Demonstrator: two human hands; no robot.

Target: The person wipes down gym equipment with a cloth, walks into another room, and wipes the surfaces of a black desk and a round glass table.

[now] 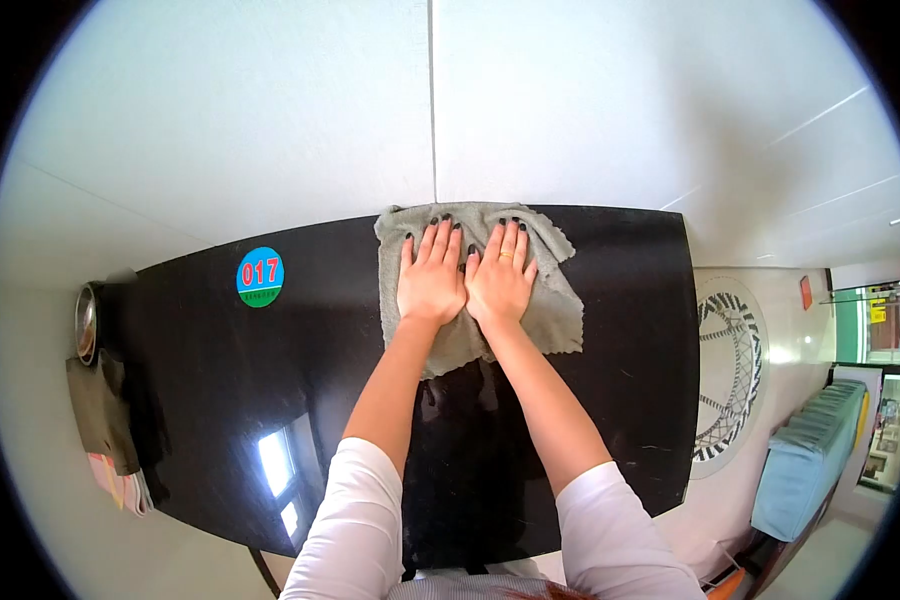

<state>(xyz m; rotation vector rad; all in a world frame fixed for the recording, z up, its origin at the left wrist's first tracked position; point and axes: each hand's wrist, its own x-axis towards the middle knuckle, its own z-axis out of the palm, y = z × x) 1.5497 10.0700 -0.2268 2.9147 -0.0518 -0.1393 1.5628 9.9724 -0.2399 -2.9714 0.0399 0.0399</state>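
A grey-green cloth lies spread on a glossy black tabletop, at its far edge by the wall. My left hand rests flat on the cloth's left half, fingers stretched out and pointing away from me. Beside it, my right hand presses flat on the same cloth, fingers spread a little, a ring on one of them. The two hands nearly touch at the thumbs. Parts of the cloth beneath the palms are hidden.
A round blue and green 017 sticker is on the tabletop's left part. White wall panels rise behind. At the left edge hang folded cloths near a round metal object. A light-blue covered item stands at right.
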